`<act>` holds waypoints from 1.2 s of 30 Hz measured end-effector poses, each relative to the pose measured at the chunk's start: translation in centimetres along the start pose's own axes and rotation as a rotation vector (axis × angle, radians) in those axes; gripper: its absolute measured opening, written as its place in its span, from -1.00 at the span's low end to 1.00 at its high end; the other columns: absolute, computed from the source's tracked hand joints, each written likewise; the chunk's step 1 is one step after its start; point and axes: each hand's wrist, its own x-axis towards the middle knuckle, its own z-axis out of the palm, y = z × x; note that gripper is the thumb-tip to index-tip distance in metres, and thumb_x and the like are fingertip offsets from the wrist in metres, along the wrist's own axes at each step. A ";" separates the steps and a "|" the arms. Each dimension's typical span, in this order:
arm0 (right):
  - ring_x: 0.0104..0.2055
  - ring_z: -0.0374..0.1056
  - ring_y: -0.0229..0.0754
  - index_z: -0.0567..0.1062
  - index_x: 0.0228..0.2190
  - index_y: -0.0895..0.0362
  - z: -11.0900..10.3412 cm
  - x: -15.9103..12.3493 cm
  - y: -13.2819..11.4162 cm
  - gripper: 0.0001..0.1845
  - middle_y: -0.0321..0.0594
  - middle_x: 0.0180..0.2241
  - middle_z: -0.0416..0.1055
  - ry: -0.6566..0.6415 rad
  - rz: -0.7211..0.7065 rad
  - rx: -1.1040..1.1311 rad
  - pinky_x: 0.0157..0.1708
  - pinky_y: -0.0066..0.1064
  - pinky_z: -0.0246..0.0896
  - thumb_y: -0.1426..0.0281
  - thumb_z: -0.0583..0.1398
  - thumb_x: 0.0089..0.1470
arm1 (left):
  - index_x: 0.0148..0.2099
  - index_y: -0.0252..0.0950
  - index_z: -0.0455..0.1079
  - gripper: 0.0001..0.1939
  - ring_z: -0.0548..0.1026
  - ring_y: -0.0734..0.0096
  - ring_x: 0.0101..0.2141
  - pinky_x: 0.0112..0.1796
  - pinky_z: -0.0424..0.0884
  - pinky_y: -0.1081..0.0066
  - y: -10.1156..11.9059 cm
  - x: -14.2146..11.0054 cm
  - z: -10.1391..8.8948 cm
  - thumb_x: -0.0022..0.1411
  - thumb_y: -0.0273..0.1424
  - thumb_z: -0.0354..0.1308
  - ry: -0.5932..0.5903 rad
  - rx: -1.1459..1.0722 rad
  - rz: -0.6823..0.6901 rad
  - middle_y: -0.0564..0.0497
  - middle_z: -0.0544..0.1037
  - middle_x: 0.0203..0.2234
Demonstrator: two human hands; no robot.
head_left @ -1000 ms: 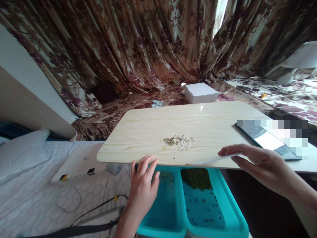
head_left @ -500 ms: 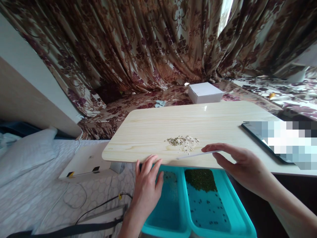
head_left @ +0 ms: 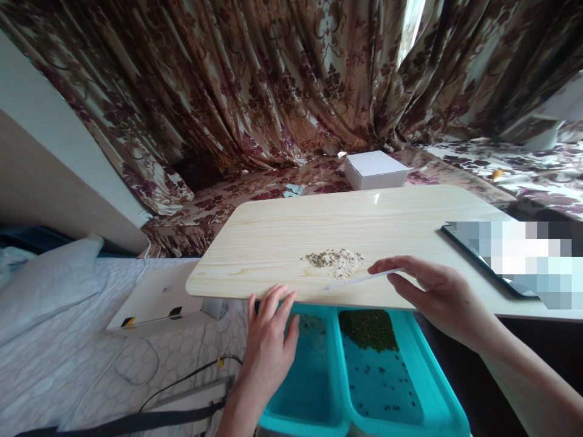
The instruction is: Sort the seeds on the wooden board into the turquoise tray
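Left hand has its fingers spread along the near edge of the bench, clenching nothing that shows; probably there to steady the top or the body. Right hand pinches one end of a thin whitish strip between thumb and fingers. Strip slants low over the bench, far tip pointing left along the near side of the grains. Long, flat hold likely gives a straight edge for small bits while leaving the fingers out of them.

Grains sit mid-bench toward the near side: darker greenish ones left, pale ones right, mixing where they meet. Teal container is below the near edge, between the forearms, likely placed for short reach. Its right section has a dark green heap at the far end and scattered dark specks nearer; its left section shows faint bits at the far end.

Hard to make out: strip's left tip is faint, contact with bench or grains can't be told. Palm side of left hand hidden. Bench edge cuts off the container's far end. Dark-rimmed flat thing at right is mostly pixelated. Right forearm runs out of frame.
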 end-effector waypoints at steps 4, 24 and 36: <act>-0.14 0.57 -0.07 0.63 -0.30 0.04 1.2 1.6 -1.2 -0.80 -0.19 -0.26 0.67 -0.104 -0.023 0.119 -0.04 -0.26 0.42 0.29 0.19 0.12 | 0.16 -0.17 0.40 -0.67 0.41 0.13 0.21 0.30 0.07 -0.12 -0.7 0.0 0.0 0.43 -0.45 -0.02 0.022 -0.006 0.008 -0.15 0.50 0.18; -0.40 0.43 -0.23 0.55 -0.35 0.13 4.5 3.8 -0.4 -0.83 -0.30 -0.46 0.55 -0.484 0.093 0.333 -0.39 -0.43 0.29 0.37 0.18 0.00 | 0.11 -0.19 0.45 -0.69 0.44 0.08 0.19 0.24 0.18 -0.11 -3.0 -0.1 -1.0 0.44 -0.43 -0.03 0.155 0.042 -0.008 -0.15 0.56 0.11; -0.38 0.58 -0.05 0.65 -0.33 0.05 -3.0 -2.9 2.0 -0.42 -0.14 -0.38 0.66 0.144 0.114 -0.080 -0.39 -0.32 0.53 -0.20 0.24 0.01 | 0.18 -0.18 0.41 -0.64 0.43 0.09 0.21 0.30 0.08 -0.17 -0.7 0.1 0.2 0.42 -0.46 -0.01 0.046 0.012 0.016 -0.15 0.51 0.17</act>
